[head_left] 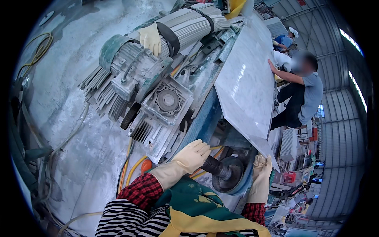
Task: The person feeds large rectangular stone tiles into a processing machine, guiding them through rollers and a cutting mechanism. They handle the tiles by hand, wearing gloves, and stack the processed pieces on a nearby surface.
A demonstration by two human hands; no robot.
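White slab [248,83] seems heavy, brittle, best held by edges; my left hand [189,157] and right hand [261,170] are apart, grips unclear.

Gloves [186,158] are cream, cuffs [143,191] checked red and black, the slab [249,75] marbled white.

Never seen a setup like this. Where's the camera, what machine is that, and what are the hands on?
It's one fisheye picture from a head-worn camera looking down, so straight edges bend near the rim. No robot: both hands are a person's, in cream gloves. The right hand is at the near corner of a pale veined slab; its grip is unclear. The left hand is beside a dark ribbed shaft. Further left are an electric motor and bundled pale strips.
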